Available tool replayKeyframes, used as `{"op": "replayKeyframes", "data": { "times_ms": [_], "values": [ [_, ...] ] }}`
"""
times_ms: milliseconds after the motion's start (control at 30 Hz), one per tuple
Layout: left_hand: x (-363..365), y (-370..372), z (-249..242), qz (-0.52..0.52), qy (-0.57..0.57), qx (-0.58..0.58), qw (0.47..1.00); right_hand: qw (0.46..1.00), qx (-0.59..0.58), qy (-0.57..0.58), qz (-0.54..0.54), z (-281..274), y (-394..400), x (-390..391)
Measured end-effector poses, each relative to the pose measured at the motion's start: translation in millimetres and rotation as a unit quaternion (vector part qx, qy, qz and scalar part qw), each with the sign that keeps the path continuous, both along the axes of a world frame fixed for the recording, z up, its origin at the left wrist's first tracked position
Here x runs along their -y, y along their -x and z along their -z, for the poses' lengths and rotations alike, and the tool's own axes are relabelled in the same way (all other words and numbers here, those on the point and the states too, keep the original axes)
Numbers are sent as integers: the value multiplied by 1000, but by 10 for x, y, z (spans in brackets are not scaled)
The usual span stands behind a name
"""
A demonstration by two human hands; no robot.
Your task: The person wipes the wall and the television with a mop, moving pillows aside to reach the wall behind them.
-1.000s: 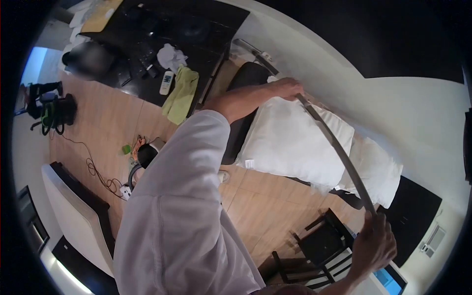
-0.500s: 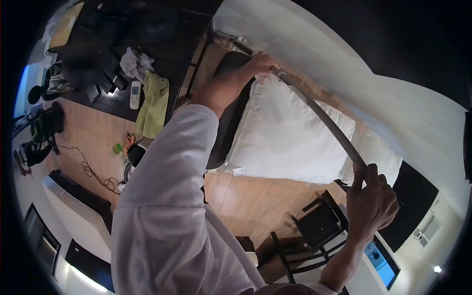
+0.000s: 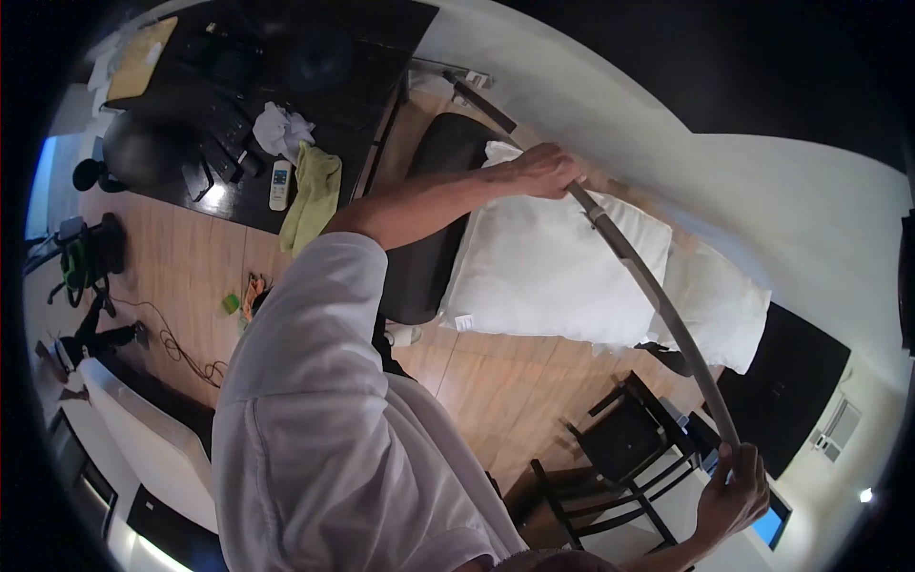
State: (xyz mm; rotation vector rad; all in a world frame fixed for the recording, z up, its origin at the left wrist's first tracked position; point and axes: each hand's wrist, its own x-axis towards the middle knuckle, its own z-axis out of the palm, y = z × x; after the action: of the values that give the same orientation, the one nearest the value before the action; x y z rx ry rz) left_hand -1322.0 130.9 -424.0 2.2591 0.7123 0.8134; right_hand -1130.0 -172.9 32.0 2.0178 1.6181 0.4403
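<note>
A long grey pole [image 3: 667,310] with a collar partway along runs diagonally across the view, its dark far part reaching the wall's base. My left hand [image 3: 548,172] is closed around its upper middle, just above the collar. At the lower right my right hand [image 3: 732,491] grips the near end. Below the pole lies a large white pillow [image 3: 548,272], with a second white pillow [image 3: 715,305] beyond it. A dark cushioned seat [image 3: 429,229] is under my left forearm.
A dark desk [image 3: 353,105] holds a remote control [image 3: 279,185], a yellow-green towel [image 3: 313,195] and crumpled white cloth [image 3: 282,131]. Black chairs [image 3: 620,443] stand at the lower right. A cable [image 3: 172,338] lies on the wooden floor [image 3: 496,381]. The pale wall [image 3: 610,114] runs alongside the pole.
The pole has moved down and to the right, its collar shifting the same way. Both my hands have moved with it, still gripping; the right is lower, near the view's bottom.
</note>
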Motion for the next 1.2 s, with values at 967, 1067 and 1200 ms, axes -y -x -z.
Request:
{"op": "replayKeyframes", "data": {
  "times_ms": [967, 1067, 1200],
  "values": [
    [1825, -816, -2243, 130, -225, -104, 960, 978, -29, -174, 112, -601, -605, 3883],
    [1908, -793, -2045, 114, -230, -155, 954, 976, 94, -179, 84, -333, -470, 4109],
    [2041, -526, -1829, 182, -322, -199, 908, 960, -30, -206, 187, -219, -130, 4268]
  ]
}}
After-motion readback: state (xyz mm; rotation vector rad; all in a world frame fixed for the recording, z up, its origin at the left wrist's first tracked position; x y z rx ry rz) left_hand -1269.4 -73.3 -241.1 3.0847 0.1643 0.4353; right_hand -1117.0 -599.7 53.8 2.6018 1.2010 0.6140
